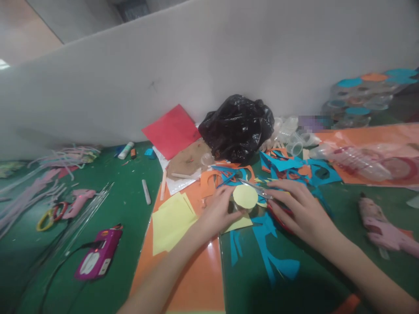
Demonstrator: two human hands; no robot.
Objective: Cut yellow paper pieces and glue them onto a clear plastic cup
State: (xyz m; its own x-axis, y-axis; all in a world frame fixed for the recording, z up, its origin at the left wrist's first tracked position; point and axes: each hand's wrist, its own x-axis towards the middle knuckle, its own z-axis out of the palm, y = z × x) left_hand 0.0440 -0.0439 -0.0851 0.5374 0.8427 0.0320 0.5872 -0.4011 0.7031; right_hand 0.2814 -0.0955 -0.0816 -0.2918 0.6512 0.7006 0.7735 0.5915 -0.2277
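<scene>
My left hand (220,206) is closed at the edge of a round yellow paper disc (245,197), thumb below and fingers behind. Something clear seems to sit under the disc, but I cannot make it out. Just to the right, my right hand (299,207) is bent over a pair of scissors (258,190) with red handles, its fingertips at the metal part. The blades point left behind the disc. Below the hands lie blue paper scraps (266,248) and a yellow paper piece (240,223).
A black plastic bag (237,126) stands against the wall, beside red paper (173,131). Yellow sheets (173,220) rest on an orange strip. A purple power strip (100,255) with a cable lies left; pink glue guns (384,226) (78,203) and plastic bottles (363,163) lie around.
</scene>
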